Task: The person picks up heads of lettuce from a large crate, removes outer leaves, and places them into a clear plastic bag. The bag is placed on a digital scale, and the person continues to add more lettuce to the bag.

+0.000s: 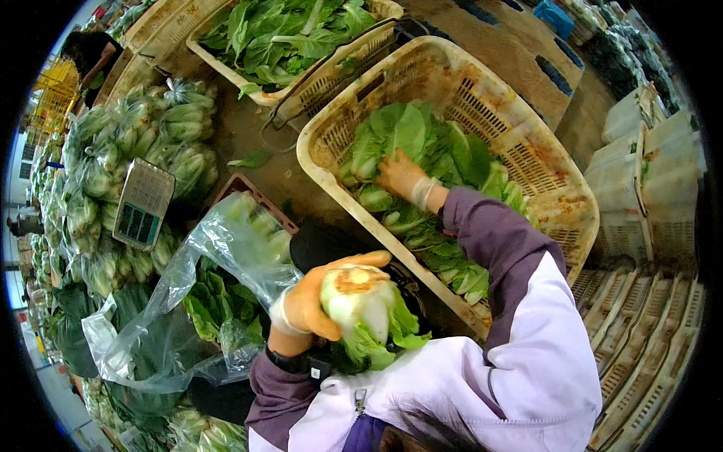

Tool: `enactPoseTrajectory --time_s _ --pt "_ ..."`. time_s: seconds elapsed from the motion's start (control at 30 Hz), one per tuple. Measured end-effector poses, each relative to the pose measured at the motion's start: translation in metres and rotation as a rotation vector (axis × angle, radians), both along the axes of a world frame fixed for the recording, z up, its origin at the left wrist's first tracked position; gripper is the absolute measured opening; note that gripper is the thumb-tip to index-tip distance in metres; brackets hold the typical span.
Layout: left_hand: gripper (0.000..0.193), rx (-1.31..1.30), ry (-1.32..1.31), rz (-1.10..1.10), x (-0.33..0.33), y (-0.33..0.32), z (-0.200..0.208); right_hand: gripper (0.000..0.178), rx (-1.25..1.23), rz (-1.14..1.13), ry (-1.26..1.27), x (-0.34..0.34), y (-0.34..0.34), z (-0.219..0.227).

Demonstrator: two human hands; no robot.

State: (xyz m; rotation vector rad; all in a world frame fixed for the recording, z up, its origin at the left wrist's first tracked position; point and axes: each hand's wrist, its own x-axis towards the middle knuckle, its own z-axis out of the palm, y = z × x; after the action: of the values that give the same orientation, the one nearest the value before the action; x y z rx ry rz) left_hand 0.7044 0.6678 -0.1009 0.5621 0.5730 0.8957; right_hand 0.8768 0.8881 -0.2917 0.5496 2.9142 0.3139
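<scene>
My left hand (316, 297), in a thin glove with a pale cuff, is wrapped round a head of leafy cabbage (360, 301). The browned cut base of the head faces up, and its green leaves hang toward my jacket. Inside the large cream crate (459, 56), my right hand (404, 179) touches the loose leafy heads (422, 135). Its fingers look apart, though leaves partly hide their tips. Beside my left wrist spreads a clear plastic bag (226, 241), with dark green leaves (215, 301) showing next to it.
A digital scale (144, 203) stands by a tall pile of bagged greens (98, 158) on the left. Another crate of leaves (286, 38) is at the far side. A reddish-brown crate (260, 192) lies near the bag. Stacked pale crates (640, 324) line the right.
</scene>
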Motion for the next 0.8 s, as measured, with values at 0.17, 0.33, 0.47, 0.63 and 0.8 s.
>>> enactPoseTrajectory --time_s 0.17,0.33,0.47,0.63,0.8 --pt "0.092 0.103 0.116 0.214 -0.037 -0.026 -0.017 0.050 -0.239 -0.252 0.214 0.049 0.025 0.053" --pt "0.089 0.256 0.296 0.307 -0.021 -0.002 -0.003 0.063 -0.328 -0.361 0.948 0.081 0.002 0.160" --pt "0.076 0.879 0.635 0.241 -0.031 0.019 0.019 0.061 -0.737 -0.033 1.010 0.074 -0.030 0.256" --pt "0.096 0.341 0.130 0.002 -0.060 0.008 0.037 0.069 -1.573 0.148 0.765 0.050 -0.053 0.290" --pt "0.117 0.420 0.071 0.023 -0.023 -0.011 0.026 0.070 -1.812 0.059 0.684 0.002 -0.087 0.279"
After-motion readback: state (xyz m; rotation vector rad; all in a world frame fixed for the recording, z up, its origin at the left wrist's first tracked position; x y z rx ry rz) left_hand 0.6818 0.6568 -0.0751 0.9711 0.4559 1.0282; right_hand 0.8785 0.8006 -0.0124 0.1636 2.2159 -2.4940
